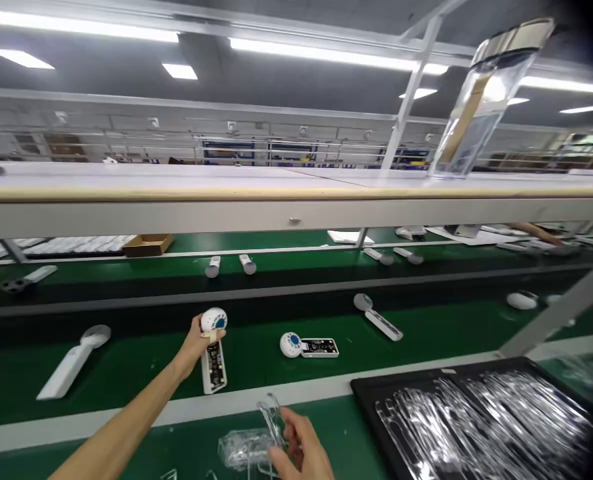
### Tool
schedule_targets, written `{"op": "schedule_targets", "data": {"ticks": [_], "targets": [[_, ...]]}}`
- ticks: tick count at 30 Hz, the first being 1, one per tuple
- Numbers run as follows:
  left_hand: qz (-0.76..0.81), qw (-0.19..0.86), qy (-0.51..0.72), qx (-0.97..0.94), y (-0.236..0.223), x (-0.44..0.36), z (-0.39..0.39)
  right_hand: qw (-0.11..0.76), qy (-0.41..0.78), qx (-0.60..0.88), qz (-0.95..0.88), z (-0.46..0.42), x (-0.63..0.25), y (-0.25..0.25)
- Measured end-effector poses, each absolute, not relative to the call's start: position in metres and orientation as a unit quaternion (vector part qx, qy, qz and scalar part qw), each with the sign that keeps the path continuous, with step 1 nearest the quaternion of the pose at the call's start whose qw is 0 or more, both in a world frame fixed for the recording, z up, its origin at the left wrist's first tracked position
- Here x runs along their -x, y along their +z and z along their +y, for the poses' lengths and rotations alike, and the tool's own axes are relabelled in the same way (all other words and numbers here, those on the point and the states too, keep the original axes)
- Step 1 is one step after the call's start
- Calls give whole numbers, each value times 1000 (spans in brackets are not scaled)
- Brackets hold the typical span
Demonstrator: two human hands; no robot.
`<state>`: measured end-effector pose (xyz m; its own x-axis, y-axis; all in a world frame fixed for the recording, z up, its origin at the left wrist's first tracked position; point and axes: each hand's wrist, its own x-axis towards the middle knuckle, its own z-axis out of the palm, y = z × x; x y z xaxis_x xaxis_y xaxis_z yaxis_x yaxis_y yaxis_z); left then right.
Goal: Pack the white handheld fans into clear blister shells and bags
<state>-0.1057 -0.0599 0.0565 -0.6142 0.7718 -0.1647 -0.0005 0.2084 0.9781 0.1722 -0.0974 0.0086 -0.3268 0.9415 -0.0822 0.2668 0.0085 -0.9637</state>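
- Clear moulded plastic piece (272,417): you have it upright and curved in your right hand (296,447), with your fingers closed around it, low on the near green bench surface (326,443).
- Crumpled clear plastic bag (239,448): it sits just left of your right hand, touching the clear piece.
- White plastic handheld device (215,368): it lies on the green conveyor belt (256,373), its dark circuit board exposed. Your left hand (193,343) grips it closed around its round, blue-marked head.
- Black rectangular tray (426,375): it sits to your right, piled with clear plastic parts (481,420).
- Second white device with exposed circuit board (320,347): it lies on the belt, right of your left hand and well apart from it.
- Long white spoon-shaped casings (69,367): one lies left of your left hand, and another (382,325) lies farther right.
- Brown cardboard box (147,245): it sits on the far belt, beyond the cream-edged grey shelf (296,200).
- Tall transparent acrylic case (486,100): it stands on that shelf at the right.
- Co-worker's bare forearm (536,231): it shows beyond the shelf, far right.
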Motion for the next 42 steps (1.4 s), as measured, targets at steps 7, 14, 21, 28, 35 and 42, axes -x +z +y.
{"op": "schedule_targets", "data": {"ticks": [7, 14, 21, 28, 35, 42], "targets": [[499, 485, 701, -155, 98, 62, -131, 272, 350, 392, -806, -129, -90, 66], [427, 523, 728, -122, 105, 63, -177, 296, 174, 411, -845, -166, -59, 65], [404, 560, 723, 18, 118, 66, -196, 293, 86, 410, -860, -191, -61, 62], [430, 544, 720, 17, 122, 47, -205, 267, 85, 414, -866, -199, -75, 60], [435, 522, 733, -20, 122, 30, -203, 267, 220, 453, -822, -201, -88, 48], [458, 610, 641, -89, 111, 19, -205, 246, 204, 385, -866, -179, -113, 77]]}}
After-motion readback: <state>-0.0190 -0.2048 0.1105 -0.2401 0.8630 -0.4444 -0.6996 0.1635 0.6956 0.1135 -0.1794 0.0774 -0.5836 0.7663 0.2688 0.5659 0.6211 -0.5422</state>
